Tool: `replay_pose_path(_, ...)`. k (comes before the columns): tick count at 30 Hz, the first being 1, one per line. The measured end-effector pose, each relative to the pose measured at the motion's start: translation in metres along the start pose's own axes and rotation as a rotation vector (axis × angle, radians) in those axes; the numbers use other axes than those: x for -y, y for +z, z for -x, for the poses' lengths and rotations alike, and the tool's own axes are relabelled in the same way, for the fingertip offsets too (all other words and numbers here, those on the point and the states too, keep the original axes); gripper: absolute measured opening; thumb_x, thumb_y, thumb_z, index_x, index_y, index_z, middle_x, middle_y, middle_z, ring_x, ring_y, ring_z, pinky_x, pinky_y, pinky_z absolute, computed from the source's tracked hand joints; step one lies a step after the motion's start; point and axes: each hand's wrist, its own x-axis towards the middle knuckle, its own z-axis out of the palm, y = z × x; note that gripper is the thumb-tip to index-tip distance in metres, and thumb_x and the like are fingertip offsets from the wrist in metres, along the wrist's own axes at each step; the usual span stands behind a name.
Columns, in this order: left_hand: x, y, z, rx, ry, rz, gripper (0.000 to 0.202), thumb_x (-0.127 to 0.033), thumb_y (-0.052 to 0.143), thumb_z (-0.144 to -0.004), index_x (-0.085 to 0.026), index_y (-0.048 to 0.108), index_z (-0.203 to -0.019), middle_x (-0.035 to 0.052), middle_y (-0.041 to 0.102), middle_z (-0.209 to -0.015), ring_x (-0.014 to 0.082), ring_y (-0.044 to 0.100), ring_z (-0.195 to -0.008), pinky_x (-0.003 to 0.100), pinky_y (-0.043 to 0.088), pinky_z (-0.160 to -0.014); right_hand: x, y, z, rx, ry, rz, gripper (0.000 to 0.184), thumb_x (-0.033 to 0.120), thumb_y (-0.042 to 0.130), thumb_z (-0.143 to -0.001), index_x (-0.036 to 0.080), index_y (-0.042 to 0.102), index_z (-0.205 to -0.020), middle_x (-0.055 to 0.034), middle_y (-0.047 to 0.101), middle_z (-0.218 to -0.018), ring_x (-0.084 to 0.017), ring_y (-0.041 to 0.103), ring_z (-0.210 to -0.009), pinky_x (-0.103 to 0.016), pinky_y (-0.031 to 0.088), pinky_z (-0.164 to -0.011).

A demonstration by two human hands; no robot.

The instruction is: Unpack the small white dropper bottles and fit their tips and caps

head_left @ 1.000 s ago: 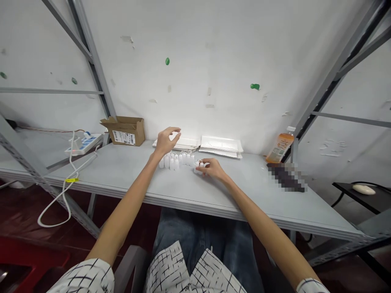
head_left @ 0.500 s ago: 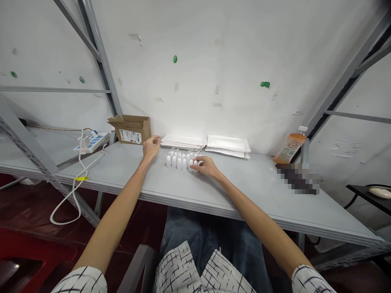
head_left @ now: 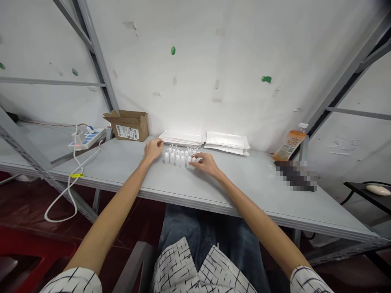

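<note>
Several small white plastic bottles (head_left: 177, 160) with thin white loops at their tops stand upright in a tight group on the grey table. At the front right corner of this group is my right hand (head_left: 205, 163), its thumb and fingers closed around a small white bottle (head_left: 189, 160). My left hand (head_left: 153, 149) is just left of the group, apart from the bottles, with curled fingers pinched together. Whether anything is between them is hidden.
Behind the bottles lie two stacks of white padded envelopes, a left stack (head_left: 182, 137) and a right stack (head_left: 227, 141). An open cardboard box (head_left: 128, 126) stands back left, near a power strip (head_left: 88, 139). A bottle of orange drink (head_left: 290, 144) leans at right beside a blurred dark item (head_left: 296, 176).
The view has shifted slightly. My left hand has moved a little right toward the bottles, its fingers more curled. My right hand stays at the front right of the group.
</note>
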Motion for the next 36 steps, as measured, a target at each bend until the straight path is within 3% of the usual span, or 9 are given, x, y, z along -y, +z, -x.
replay_pose_path(6,-0.004,-0.004,0.005,-0.002,0.008,-0.005,0.028,-0.028,0.048,-0.086,-0.021,0.072,-0.096,0.0048,0.074,-0.095,0.0214,0.064,-0.09,0.029,0.044,-0.079,0.002,-0.005,0.005,-0.017,0.019,0.04,0.026,0.031,0.074,-0.078,0.015,0.07,-0.099,-0.0076,0.071,-0.106,-0.016,0.071,-0.064,-0.026,0.054,-0.059)
replay_pose_path(11,-0.006,-0.006,0.006,0.009,0.001,-0.021,0.026,-0.027,0.049,-0.085,-0.02,0.073,-0.095,0.0051,0.074,-0.094,0.0213,0.063,-0.088,0.029,0.043,-0.075,0.001,-0.006,0.005,0.01,0.007,0.051,0.02,0.03,0.072,-0.078,0.015,0.069,-0.091,-0.0054,0.071,-0.095,-0.017,0.071,-0.061,-0.027,0.054,-0.058)
replay_pose_path(17,-0.007,-0.007,0.007,-0.018,0.014,0.011,0.03,-0.033,0.045,-0.09,-0.021,0.072,-0.092,0.0049,0.074,-0.091,0.0209,0.063,-0.087,0.028,0.042,-0.073,0.001,-0.009,0.007,0.049,0.017,0.032,0.018,0.029,0.073,-0.077,0.015,0.07,-0.088,-0.0067,0.072,-0.096,-0.017,0.071,-0.061,-0.026,0.054,-0.058)
replay_pose_path(20,-0.011,-0.012,0.008,-0.1,0.023,0.039,0.034,-0.035,0.041,-0.093,-0.02,0.071,-0.096,0.0047,0.075,-0.093,0.0199,0.063,-0.085,0.027,0.042,-0.073,0.004,-0.015,0.011,0.047,0.028,0.035,0.02,0.033,0.074,-0.077,0.014,0.072,-0.085,-0.0082,0.073,-0.092,-0.017,0.071,-0.061,-0.026,0.052,-0.057)
replay_pose_path(24,-0.022,-0.022,0.011,-0.316,0.09,0.038,0.035,-0.034,0.038,-0.095,-0.019,0.07,-0.095,0.0056,0.074,-0.098,0.0175,0.061,-0.074,0.027,0.042,-0.07,0.001,-0.032,0.022,0.06,0.001,0.077,0.031,0.045,0.07,-0.08,0.016,0.074,-0.072,-0.0053,0.072,-0.066,-0.018,0.069,-0.06,-0.026,0.049,-0.059)
replay_pose_path(27,-0.043,-0.024,0.014,-0.467,0.254,0.074,0.033,-0.031,0.038,-0.095,-0.018,0.069,-0.092,0.0071,0.073,-0.095,0.0175,0.061,-0.072,0.028,0.043,-0.069,-0.009,-0.054,0.032,0.055,-0.012,0.086,0.038,0.05,0.067,-0.081,0.016,0.074,-0.066,-0.0051,0.069,-0.057,-0.018,0.067,-0.06,-0.026,0.049,-0.061)
replay_pose_path(30,-0.079,-0.018,0.019,-0.538,0.48,0.128,0.031,-0.027,0.038,-0.096,-0.018,0.066,-0.087,0.0072,0.072,-0.087,0.0187,0.062,-0.078,0.029,0.045,-0.071,-0.026,-0.076,0.04,-0.017,0.038,0.06,0.041,0.052,0.066,-0.081,0.015,0.072,-0.065,-0.0062,0.069,-0.058,-0.018,0.067,-0.058,-0.026,0.048,-0.059)
replay_pose_path(33,-0.125,-0.002,0.03,-0.507,0.687,0.167,0.028,-0.024,0.04,-0.097,-0.018,0.064,-0.086,0.0073,0.07,-0.085,0.0189,0.062,-0.083,0.029,0.046,-0.073,-0.048,-0.097,0.046,-0.133,0.088,0.085,0.042,0.054,0.063,-0.081,0.016,0.07,-0.063,-0.006,0.069,-0.058,-0.018,0.066,-0.058,-0.026,0.048,-0.057)
replay_pose_path(36,-0.169,0.023,0.048,-0.392,0.841,0.171,0.026,-0.021,0.041,-0.096,-0.019,0.063,-0.083,0.0063,0.069,-0.083,0.0175,0.062,-0.08,0.028,0.045,-0.068,-0.07,-0.113,0.047,-0.259,0.149,0.171,0.038,0.05,0.06,-0.084,0.017,0.069,-0.065,-0.0045,0.07,-0.063,-0.018,0.066,-0.06,-0.027,0.047,-0.06)
